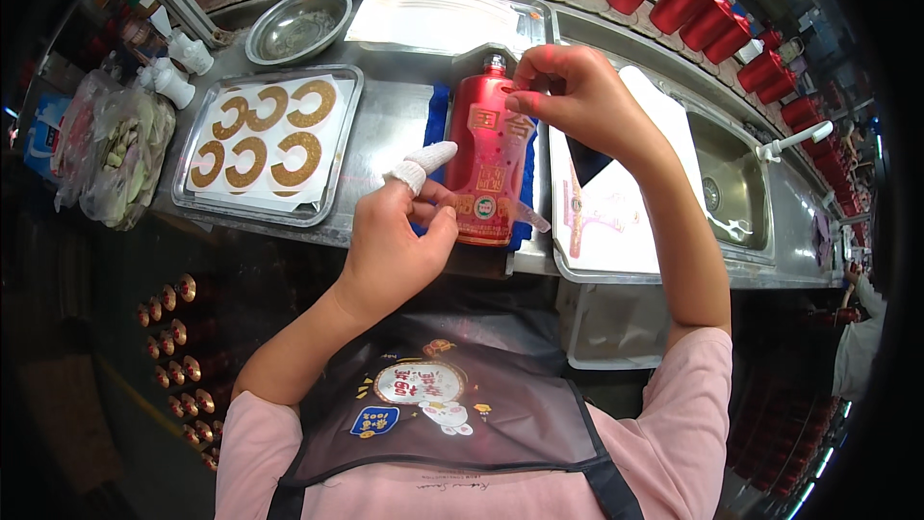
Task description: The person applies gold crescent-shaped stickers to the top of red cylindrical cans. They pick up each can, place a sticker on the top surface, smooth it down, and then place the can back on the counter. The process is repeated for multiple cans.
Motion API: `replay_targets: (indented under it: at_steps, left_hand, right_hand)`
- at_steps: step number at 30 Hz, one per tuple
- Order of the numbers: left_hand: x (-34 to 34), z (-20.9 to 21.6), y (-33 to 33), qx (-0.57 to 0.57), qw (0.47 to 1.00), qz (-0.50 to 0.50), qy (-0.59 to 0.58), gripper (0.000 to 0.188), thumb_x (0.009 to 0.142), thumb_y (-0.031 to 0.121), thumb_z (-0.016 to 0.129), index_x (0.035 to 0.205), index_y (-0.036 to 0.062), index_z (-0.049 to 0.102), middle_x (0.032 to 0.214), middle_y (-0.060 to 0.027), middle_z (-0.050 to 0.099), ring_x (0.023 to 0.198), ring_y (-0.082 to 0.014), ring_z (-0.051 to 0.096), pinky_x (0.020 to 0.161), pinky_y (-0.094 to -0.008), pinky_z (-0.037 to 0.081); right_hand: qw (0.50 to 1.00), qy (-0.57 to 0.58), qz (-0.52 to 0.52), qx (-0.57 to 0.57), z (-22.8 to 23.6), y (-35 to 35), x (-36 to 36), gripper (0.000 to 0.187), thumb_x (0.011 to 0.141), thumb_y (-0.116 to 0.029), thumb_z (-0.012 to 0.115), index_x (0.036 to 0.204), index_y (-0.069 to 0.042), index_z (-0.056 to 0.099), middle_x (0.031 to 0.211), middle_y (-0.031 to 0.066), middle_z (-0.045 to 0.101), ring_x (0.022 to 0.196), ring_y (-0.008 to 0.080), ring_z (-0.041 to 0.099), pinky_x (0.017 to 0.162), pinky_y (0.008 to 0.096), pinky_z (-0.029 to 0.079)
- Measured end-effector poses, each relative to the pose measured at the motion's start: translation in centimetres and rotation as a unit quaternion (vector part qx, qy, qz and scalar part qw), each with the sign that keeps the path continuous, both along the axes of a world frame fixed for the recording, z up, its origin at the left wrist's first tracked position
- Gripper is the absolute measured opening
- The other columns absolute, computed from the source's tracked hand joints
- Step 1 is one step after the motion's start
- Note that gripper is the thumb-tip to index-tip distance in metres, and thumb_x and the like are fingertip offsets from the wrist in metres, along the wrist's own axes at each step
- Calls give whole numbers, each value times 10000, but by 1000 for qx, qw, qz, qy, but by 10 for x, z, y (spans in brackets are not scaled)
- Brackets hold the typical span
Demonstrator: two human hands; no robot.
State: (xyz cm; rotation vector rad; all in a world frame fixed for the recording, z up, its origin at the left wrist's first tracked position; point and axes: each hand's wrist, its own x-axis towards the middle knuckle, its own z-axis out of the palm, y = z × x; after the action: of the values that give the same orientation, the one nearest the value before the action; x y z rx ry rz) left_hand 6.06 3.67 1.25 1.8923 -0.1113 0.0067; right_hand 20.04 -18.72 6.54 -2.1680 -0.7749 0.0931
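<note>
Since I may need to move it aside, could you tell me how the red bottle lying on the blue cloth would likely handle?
The red bottle looks glossy, so probably slippery in bare fingers. It seems rigid, perhaps ceramic or glass, so likely heavy and breakable. Lying on its flattish face on the blue cloth, steadied by the left hand and right hand, it seems unlikely to roll.

Red bottle (489, 159) with gold motifs between both hands, blue cloth (435, 120) beneath; gold glittery rings (260, 135) left of them
</note>
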Motion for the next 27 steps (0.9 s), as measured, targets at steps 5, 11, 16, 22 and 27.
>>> replay_targets:
  at_steps: [5, 11, 16, 22, 27]
  left_hand:
    - [13, -11, 5, -63, 996, 13, 60, 473, 921, 1, 673, 1386, 9, 587, 808, -17, 663, 703, -48, 626, 657, -225, 512]
    - [19, -15, 9, -108, 990, -14, 86, 489, 933, 12, 686, 1407, 3, 565, 831, -4, 659, 738, -41, 621, 692, -218, 516]
    - [23, -21, 23, -51, 992, 10, 119, 560, 938, 22, 669, 1472, 9, 499, 957, -58, 692, 835, -108, 666, 778, -256, 546]
    - [38, -31, 23, 100, 967, -49, -228, 671, 982, 195, 670, 1567, 39, 381, 1530, -227, 467, 1414, -308, 485, 1133, -423, 396]
    - [45, -34, 7, 187, 940, -163, -234, 644, 985, 305, 635, 1559, 112, 417, 1645, -98, 371, 1565, -313, 228, 1227, -614, 22]
  right_hand:
    - [1000, 15, 3, 11, -20, 5, 17, 161, 885, -103, 770, 931, 23, 682, 776, 22, 656, 734, 79, 616, 684, 254, 502]
    - [989, -12, -127, 72, -43, 1, 3, 241, 937, -141, 736, 1123, -11, 654, 849, 43, 684, 741, 82, 625, 653, 247, 498]
    - [971, 71, -213, 79, -63, -8, -68, 727, 868, -339, 820, 1490, -137, 503, 1076, 96, 663, 715, 102, 593, 601, 292, 478]
    - [993, -72, -97, -6, -89, -15, -94, 759, 873, -485, 772, 1544, -274, 486, 1309, 266, 531, 1068, 412, 599, 911, 461, 517]
    - [995, -53, -82, -36, -87, -9, -90, 678, 903, -537, 707, 1523, -354, 502, 1319, 286, 514, 1112, 468, 599, 924, 485, 517]
